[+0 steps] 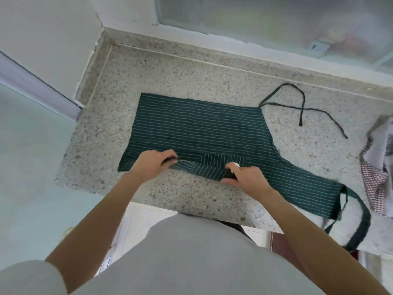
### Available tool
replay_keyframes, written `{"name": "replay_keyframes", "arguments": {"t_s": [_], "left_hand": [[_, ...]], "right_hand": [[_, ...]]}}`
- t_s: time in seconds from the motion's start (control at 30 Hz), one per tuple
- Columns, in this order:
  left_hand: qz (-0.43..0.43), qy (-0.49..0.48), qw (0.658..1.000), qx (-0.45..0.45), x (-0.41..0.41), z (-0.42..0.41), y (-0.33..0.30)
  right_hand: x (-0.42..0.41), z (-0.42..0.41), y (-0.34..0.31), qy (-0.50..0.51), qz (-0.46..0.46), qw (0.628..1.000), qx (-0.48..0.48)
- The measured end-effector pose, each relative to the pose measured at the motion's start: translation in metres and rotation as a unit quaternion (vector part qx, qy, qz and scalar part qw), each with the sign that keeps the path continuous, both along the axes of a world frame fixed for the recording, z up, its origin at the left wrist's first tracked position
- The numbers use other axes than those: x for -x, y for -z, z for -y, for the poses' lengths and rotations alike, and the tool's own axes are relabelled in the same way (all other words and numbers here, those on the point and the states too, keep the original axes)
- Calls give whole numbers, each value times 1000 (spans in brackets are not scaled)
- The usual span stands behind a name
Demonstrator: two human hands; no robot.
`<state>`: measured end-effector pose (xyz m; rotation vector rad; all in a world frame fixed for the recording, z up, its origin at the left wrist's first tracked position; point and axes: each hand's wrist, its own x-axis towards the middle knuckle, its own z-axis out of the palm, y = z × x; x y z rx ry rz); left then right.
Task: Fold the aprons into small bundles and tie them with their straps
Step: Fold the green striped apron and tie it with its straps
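We are standing at the speckled grey terrazzo counter [170, 67], working on the dark green white-pinstriped cloth apron [197, 124], which is lying flat across the middle of the slab, bib end pointing right. We are taking its near long edge: the left hand [152, 161] is pinching the hem, fingers curled over it, and the right hand [244, 177] is gripping the same edge further along, thumb under and fingers on top. Between the two hands a strip is turning over, its stripes running on the diagonal; we judge this to be an early lengthwise fold, the hands set apart so the edge lifts evenly.

The thin dark waist ties [297, 107] are lying crossed on the counter beyond the far right corner, well apart from our hands, so they are staying free for tying. The wide green neck loop [361, 222] is hanging off the counter's front edge.

A heap of checked and pale cloths [376, 177], probably more aprons, is waiting at the right.
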<state>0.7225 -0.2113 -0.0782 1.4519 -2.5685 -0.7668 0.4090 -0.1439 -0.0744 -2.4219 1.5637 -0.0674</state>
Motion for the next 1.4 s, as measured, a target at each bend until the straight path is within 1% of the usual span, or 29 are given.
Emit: {"name": "replay_keyframes", "arguments": {"t_s": [0.07, 0.1, 0.17, 0.23, 0.3, 0.4, 0.5, 0.57, 0.7, 0.77, 0.83, 0.97, 1.07, 1.13, 1.2, 1.23, 1.27, 1.3, 1.33, 1.37, 1.4], "left_hand": [[-15, 4, 999, 40, -1, 10, -10], [-22, 2, 997, 69, -1, 17, -15], [-35, -6, 990, 134, 6, 38, -27], [-24, -22, 986, 166, 16, 62, -35], [10, -44, 986, 162, 28, 88, -41], [67, -55, 987, 133, 42, 125, -38], [165, -74, 980, 81, 50, 154, -32], [201, -77, 975, 59, 51, 166, -26], [196, -103, 974, 38, 46, 182, -9], [185, -115, 975, 32, 44, 187, -1], [176, -118, 977, 34, 42, 190, 6], [175, -125, 976, 45, 36, 196, 18], [137, -149, 978, 55, 31, 197, 28], [101, -150, 980, 87, 28, 194, 34], [84, -133, 976, 148, 28, 192, 36], [73, -125, 973, 182, 33, 190, 35], [54, -115, 970, 209, 42, 188, 33], [29, -100, 970, 221, 54, 184, 29], [-2, -76, 973, 217, 71, 178, 25], [-27, -47, 978, 202, 89, 171, 22], [-43, -15, 983, 180, 109, 162, 20]], "right_hand": [[11, 13, -10, -50, 6, 999, 13], [17, 22, -15, -56, 7, 998, 15], [31, 47, -24, -16, 19, 1000, 19], [41, 71, -32, 57, 46, 997, 4], [49, 96, -35, 121, 59, 991, 0], [53, 130, -36, 192, 32, 981, -21], [48, 161, -33, 233, 10, 972, -36], [44, 181, -29, 232, -9, 972, -46], [38, 213, -16, 206, -27, 973, -104], [38, 222, -9, 191, -60, 972, -123], [38, 229, -1, 181, -105, 972, -105], [33, 236, 11, 186, -161, 967, -70], [30, 241, 17, 187, -187, 963, -59], [28, 243, 18, 191, -188, 962, -60], [29, 245, 17, 197, -168, 964, -54], [30, 242, 15, 213, -123, 968, -46], [33, 236, 14, 233, -50, 971, -31], [36, 228, 10, 256, 37, 966, -13], [40, 214, 5, 281, 108, 954, 15], [44, 198, 0, 300, 147, 942, 45], [49, 177, -3, 319, 157, 932, 68]]}}
